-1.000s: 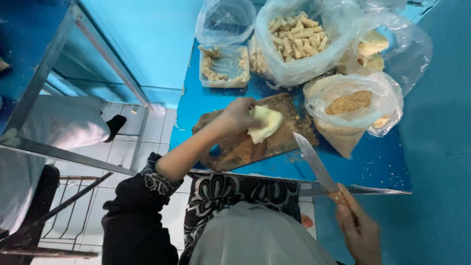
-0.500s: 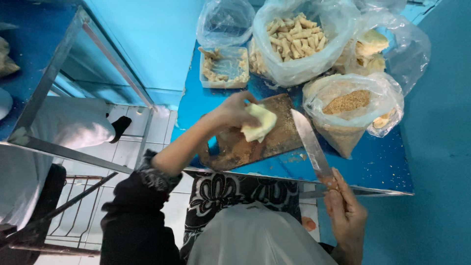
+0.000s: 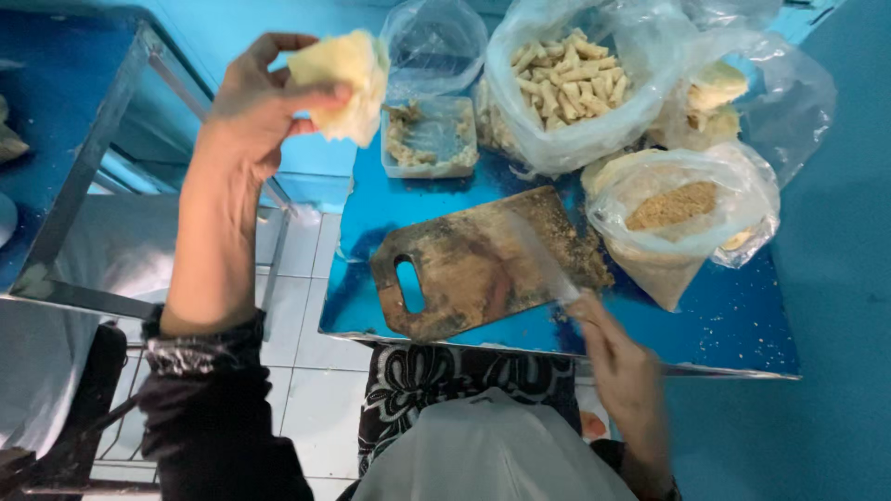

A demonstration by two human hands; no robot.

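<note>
- Blue surface [image 3: 742, 320] takes up the right of the view; white floor tiles [image 3: 306, 306] show off its left edge, with a metal frame [image 3: 83, 186] further left.
- Landmark: worn wooden cutting board [image 3: 483, 264] with a handle slot, lying flat on the surface near its front edge, crumbs along its right side.
- Left hand [image 3: 255, 107] is raised well above and to the left of the cutting board, off the surface and over the metal frame.
- Left grip: fingers and thumb closed around a pale yellow, crumpled piece of dough [image 3: 348, 70]; it sticks out to the right of the fingers.
- Right hand [image 3: 622, 366] sits at the front right corner of the cutting board, blurred by motion.
- Right grip: closed on the handle of a knife [image 3: 543, 260]; the blade angles up and left across the cutting board and is smeared, so edge contact with the wood cannot be told.
- Behind the cutting board: small clear tub [image 3: 430, 139] with scraps in it.
- Behind and right of the cutting board: big clear bag of rolled pastry sticks [image 3: 566, 79].
- Right of the cutting board, touching its corner: open bag of brown crumbs [image 3: 673, 213].
- Far right behind that: another bag with pale folded pieces [image 3: 715, 93].
- Dark sleeve [image 3: 204, 390] covers the left arm below the wrist; patterned cloth [image 3: 464, 380] shows in front of the cutting board.
</note>
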